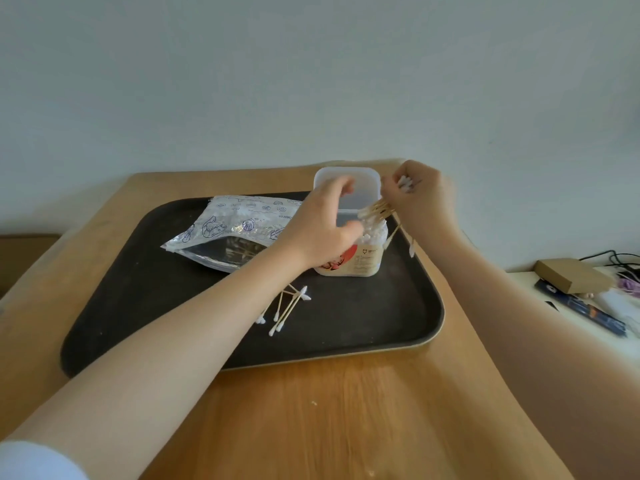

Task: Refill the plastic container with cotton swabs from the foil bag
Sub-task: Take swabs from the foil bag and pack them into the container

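Observation:
A white plastic container [363, 261] with its hinged lid [360, 188] up stands on the dark tray [363, 327], packed with cotton swabs. My left hand [318, 230] grips the container's left side at the rim. My right hand [420, 199] holds a bunch of wooden-stemmed swabs [375, 209] slanted over the container's open top. A swab [411, 245] hangs off its right side. The foil bag [232, 233] lies open on the tray to the left, some swabs showing inside. Several loose swabs [285, 306] lie on the tray in front.
The tray sits on a wooden table [346, 410] against a pale wall. A second surface at the right holds a cardboard box [571, 275], cables and a dark blue packet [585, 310].

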### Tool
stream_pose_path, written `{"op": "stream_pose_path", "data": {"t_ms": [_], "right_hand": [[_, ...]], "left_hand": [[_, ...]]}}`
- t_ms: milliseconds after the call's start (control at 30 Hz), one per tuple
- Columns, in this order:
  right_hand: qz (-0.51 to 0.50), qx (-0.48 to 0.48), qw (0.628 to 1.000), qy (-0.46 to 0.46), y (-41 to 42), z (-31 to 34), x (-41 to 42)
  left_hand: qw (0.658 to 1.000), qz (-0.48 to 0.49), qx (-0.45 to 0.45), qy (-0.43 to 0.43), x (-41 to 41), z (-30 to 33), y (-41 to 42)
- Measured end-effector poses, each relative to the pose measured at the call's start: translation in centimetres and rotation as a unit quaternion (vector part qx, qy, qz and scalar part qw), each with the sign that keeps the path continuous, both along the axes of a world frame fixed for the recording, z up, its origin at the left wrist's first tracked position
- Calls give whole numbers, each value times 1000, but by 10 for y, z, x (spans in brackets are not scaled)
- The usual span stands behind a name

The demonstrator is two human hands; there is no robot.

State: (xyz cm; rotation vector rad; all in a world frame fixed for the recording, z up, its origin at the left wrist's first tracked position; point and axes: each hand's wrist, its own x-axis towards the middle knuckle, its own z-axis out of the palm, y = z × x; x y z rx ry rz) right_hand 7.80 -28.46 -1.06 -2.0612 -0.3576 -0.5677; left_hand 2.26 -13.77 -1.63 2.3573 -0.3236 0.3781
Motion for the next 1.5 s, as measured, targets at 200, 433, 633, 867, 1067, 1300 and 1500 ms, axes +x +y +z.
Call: {"op": "stream_pose_path", "data": {"t_ms": [200,433,633,867,1067,1300,1500], "right_hand": [[70,-45,996,-12,21,5,-18],[61,56,995,-46,42,11,-27],[88,120,989,-18,48,7,-32],[99,30,991,-81,37,-7,-25],[134,-32,979,-148,34,-11,-22],[228,-151,953,-128,6,2,-4],[189,-158,954,-169,0,7,10]], "left_hand": [[992,-62,-69,84,-14,13,-6],[945,-130,-196,226,-26,4,3],[839,-189,-378,342,-31,11,19],[814,-60,-525,239,-23,8,8],[787,76,-567,231,-12,9,-5],[734,93,-616,268,8,9,-6],[723,60,-630,278,23,10,-17]]}}
